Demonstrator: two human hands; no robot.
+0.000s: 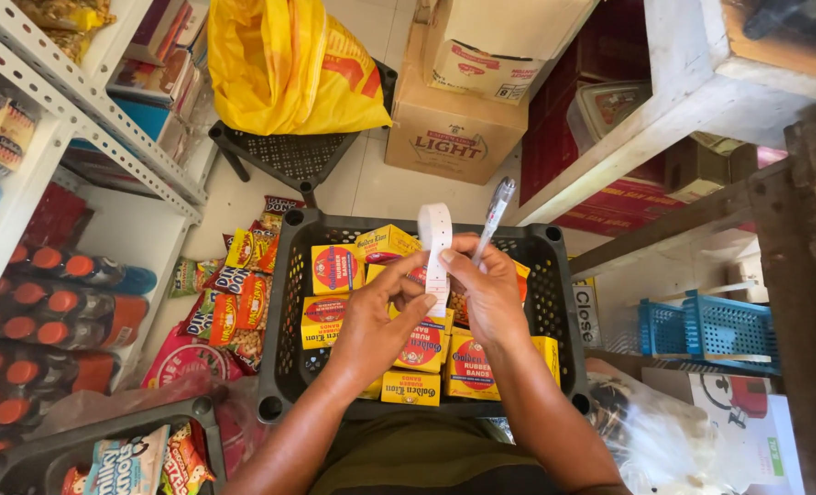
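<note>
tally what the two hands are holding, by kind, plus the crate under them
White paper label strip, pinched by left hand and right hand: 1
Clear plastic pen, in right hand: 1
Black plastic perforated crate: 1
Total: 3

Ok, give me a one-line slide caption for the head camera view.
Both hands hold a white label strip, the right hand also gripping a pen, above a black crate of yellow boxes.

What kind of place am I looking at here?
Probably a small grocery shop or its stockroom: shelves of bottles, a crate of small yellow boxes, and a strip of stickers in both hands.
</note>
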